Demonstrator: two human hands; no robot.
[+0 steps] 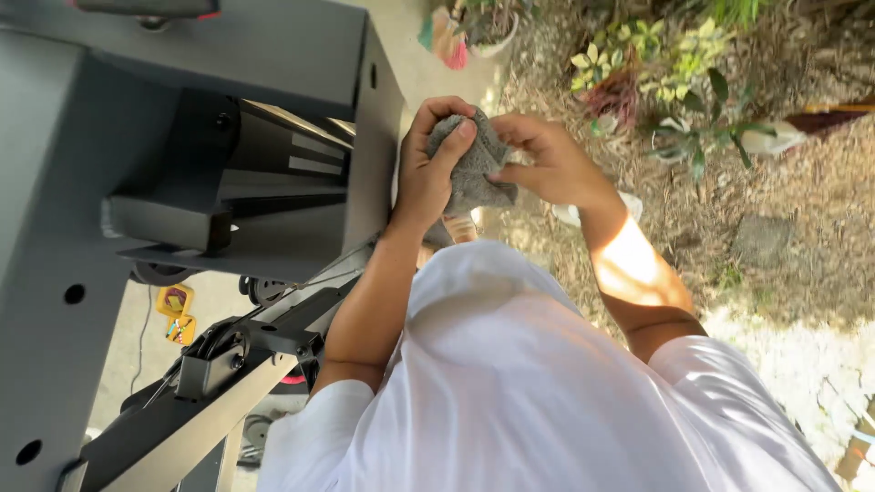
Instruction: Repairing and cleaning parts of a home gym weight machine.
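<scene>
Both hands gripped a grey cloth (471, 164) held up in front of the chest: the left hand (428, 169) clenched its left side, the right hand (547, 164) pinched its right edge. A grey metal machine (182, 155) stood just left.

White short-sleeved shirt (510, 364), bare forearms

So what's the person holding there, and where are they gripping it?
A crumpled grey cloth, held by both hands: the left hand wraps its left side, the right hand pinches its right edge.
</scene>
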